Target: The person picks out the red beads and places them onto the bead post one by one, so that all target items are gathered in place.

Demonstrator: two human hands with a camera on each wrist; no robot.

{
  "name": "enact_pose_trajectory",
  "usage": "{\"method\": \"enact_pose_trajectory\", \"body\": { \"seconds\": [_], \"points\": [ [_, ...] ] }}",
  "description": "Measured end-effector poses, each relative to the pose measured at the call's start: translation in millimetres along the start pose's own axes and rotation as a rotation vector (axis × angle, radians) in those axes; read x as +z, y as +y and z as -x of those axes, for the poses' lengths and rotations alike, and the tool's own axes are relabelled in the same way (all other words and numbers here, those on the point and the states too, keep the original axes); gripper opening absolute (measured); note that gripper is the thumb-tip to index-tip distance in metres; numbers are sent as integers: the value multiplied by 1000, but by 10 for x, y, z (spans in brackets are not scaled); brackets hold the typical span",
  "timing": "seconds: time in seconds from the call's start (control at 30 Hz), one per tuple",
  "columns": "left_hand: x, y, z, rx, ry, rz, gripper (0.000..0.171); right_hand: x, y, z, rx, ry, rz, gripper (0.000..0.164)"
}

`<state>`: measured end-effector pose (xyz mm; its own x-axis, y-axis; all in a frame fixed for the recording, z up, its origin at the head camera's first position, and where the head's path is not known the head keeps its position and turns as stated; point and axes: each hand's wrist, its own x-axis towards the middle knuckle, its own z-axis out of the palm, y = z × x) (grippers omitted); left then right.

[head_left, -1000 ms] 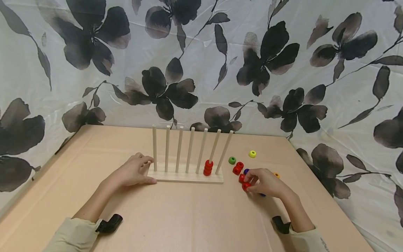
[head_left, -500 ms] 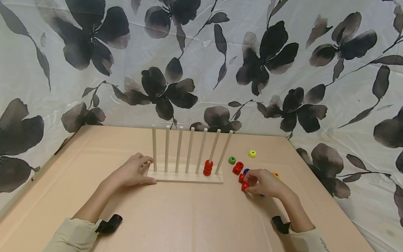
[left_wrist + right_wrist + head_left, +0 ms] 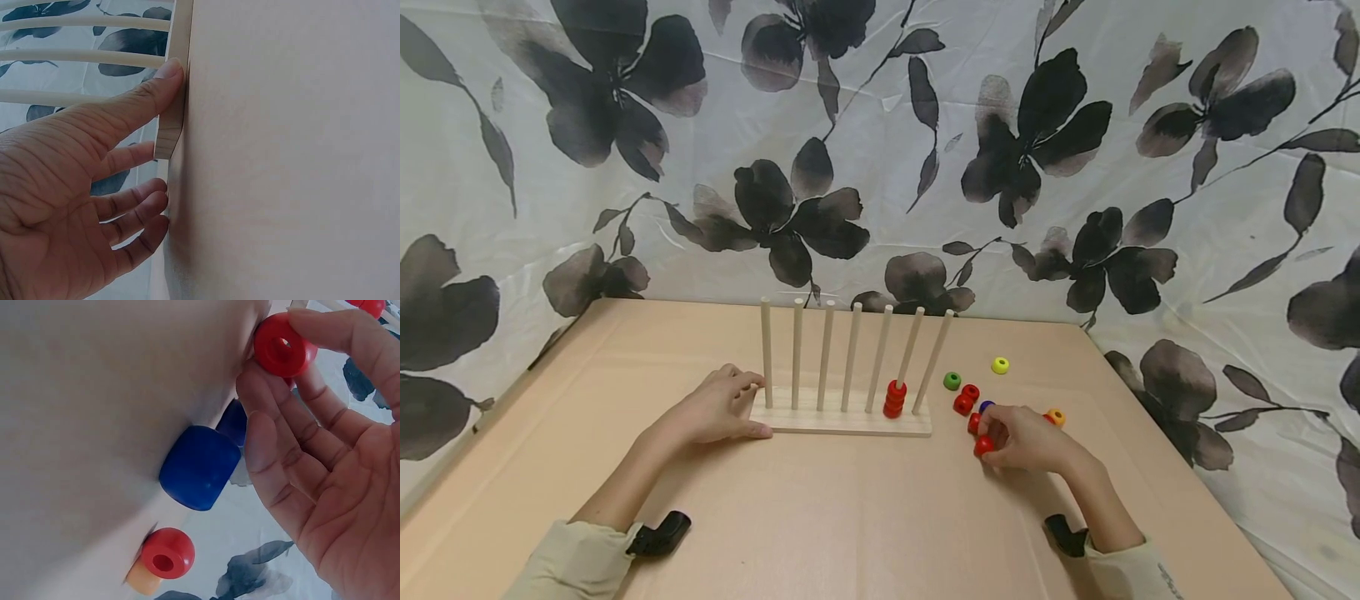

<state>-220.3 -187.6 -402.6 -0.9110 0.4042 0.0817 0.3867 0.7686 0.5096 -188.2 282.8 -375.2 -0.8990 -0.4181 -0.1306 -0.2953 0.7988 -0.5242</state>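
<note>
A wooden peg stand with several upright pegs sits mid-table in the head view. Red beads are stacked on its second peg from the right. At the stand's left end, my left hand grips the base; the left wrist view shows the thumb on its front edge and the index finger near the end. Right of the stand, my right hand pinches a red bead between thumb and fingers, low over the table, its hole facing the right wrist camera. The palm partly hides nearby beads.
Around the right hand lie loose beads: red, green, yellow, orange and blue. A floral cloth hangs behind the table.
My right hand has shifted slightly toward the front of the table with the red bead, uncovering a red bead beside the orange one. The left hand stays on the stand.
</note>
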Motion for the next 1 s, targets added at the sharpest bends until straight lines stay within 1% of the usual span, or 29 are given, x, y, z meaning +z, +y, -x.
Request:
{"method": "enact_pose_trajectory", "body": {
  "seconds": [0.13, 0.3, 0.4, 0.53, 0.63, 0.8, 1.0],
  "points": [
    [6, 0, 6, 0, 4, 3, 79, 16, 4, -5, 26, -14, -20, 32],
    [-1, 19, 8, -2, 0, 11, 81, 15, 10, -5, 39, 4, -1, 32],
    [-2, 18, 5, -8, -3, 9, 81, -9, 9, -1, -5, 16, 18, 31],
    [-4, 13, -1, -13, -5, 8, 81, -34, 4, 5, -65, 28, 16, 29],
    [0, 7, -5, -15, -8, 9, 81, -42, -4, 12, -82, 42, 15, 26],
    [11, -4, -2, -15, -15, 10, 80, -49, -21, 20, -85, 79, 32, 25],
    [7, 7, 5, -10, -11, 5, 80, -49, -39, 33, -131, 167, 53, 28]
  ]
}}
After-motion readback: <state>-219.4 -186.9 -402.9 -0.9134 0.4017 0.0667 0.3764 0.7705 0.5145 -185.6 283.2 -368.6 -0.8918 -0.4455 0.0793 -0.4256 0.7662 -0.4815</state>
